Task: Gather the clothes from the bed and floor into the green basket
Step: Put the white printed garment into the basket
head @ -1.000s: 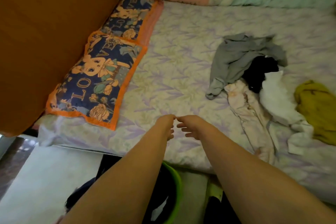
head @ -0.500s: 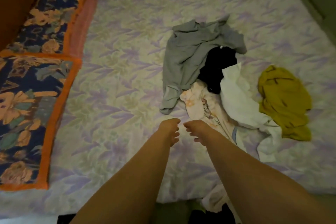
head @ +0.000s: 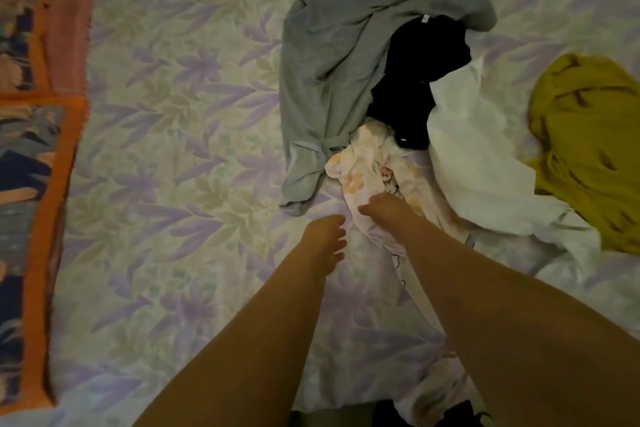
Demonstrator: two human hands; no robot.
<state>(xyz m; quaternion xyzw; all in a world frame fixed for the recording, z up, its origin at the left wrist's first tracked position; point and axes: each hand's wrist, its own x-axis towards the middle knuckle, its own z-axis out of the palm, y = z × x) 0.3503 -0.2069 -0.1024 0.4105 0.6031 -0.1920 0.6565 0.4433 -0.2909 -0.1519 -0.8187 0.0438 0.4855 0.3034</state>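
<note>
Several clothes lie in a heap on the bed [head: 173,156]: a grey garment [head: 332,62], a black garment [head: 415,80], a white garment [head: 478,156], a mustard-yellow garment [head: 588,135] and a pale printed garment [head: 363,166]. My right hand [head: 384,208] rests on the near part of the pale printed garment, its fingertips hidden behind the hand. My left hand [head: 327,236] hovers just left of it over the bare sheet, fingers loosely curled, holding nothing. The green basket is out of view.
Dark floral pillows with orange borders [head: 31,184] line the bed's left side. The pale printed garment trails over the bed's near edge, where something dark [head: 391,414] shows below. Bare floral sheet lies between the pillows and the heap.
The view has moved in over the bed and the basket dropped out of sight. Both hands advanced toward the heap; the right hand now lies on the pale printed garment.
</note>
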